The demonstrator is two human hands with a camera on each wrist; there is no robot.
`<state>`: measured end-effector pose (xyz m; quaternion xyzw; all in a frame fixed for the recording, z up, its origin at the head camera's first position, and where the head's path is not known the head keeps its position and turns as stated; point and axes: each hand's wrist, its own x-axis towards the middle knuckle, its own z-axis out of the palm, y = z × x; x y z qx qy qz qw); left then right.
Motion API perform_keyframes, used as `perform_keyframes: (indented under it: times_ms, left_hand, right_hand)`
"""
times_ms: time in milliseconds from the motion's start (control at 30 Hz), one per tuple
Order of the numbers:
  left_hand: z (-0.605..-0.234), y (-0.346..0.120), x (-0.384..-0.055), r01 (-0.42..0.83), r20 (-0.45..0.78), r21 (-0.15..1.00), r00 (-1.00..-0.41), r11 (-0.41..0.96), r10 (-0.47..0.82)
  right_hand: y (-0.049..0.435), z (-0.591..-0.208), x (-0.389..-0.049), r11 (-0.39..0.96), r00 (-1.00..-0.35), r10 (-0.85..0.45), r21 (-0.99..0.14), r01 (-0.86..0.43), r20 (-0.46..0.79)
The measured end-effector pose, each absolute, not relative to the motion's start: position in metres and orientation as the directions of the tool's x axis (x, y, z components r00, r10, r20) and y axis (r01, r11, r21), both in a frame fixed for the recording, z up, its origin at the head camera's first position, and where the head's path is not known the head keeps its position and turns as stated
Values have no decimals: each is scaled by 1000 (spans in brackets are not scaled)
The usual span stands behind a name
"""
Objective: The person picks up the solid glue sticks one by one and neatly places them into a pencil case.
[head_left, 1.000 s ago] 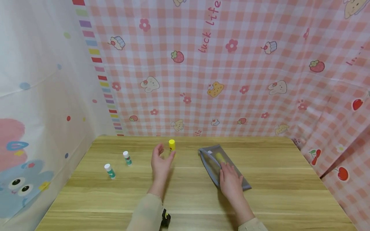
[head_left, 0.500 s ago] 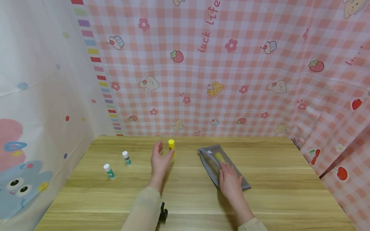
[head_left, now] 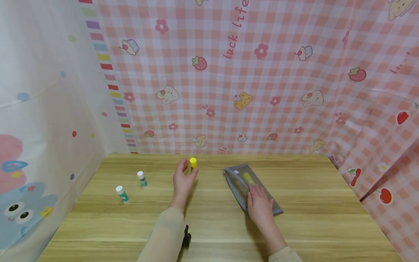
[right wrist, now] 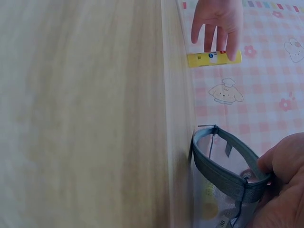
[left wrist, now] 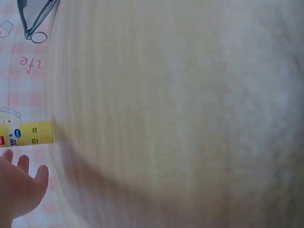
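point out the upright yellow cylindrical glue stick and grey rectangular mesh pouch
Yellow cylindrical glue stick (left wrist: 26, 134): left wrist view, on its barrel
Grey rectangular mesh pouch (right wrist: 216, 175): right wrist view, on its rim

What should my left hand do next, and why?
Probably curl the left hand around the yellow glue stick: it stands upright right beside that hand, ungripped, while the right hand holds the mesh pouch, which gapes open.

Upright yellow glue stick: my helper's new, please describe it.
On the wooden table, left of the gray mesh pouch, find the left hand. Beside it stands the yellow glue stick: yellow-capped, unlike the white-capped glue sticks, and outside the pouch, unlike the yellow item inside.
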<state>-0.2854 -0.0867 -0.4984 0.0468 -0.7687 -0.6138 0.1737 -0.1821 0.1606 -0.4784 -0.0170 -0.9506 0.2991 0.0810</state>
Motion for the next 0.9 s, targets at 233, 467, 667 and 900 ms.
perform_keyframes:
  times_ms: [233, 467, 667, 900]
  left_hand:
    - [-498, -84, -290, 164, 244, 945, -930, 283, -275]
    - [-498, -82, -292, 171, 258, 934, -931, 315, -258]
    - [-498, -81, -294, 165, 259, 927, -932, 338, -256]
    - [-496, -81, -292, 171, 266, 929, -926, 327, -270]
  right_hand:
    - [160, -478, -182, 819, -986, 83, -573, -14, 143]
    - [160, -477, -182, 820, -986, 81, -572, -17, 147]
    - [160, -476, -182, 821, -987, 80, -571, -16, 142]
    - [160, -478, -182, 820, -985, 85, -572, -17, 152]
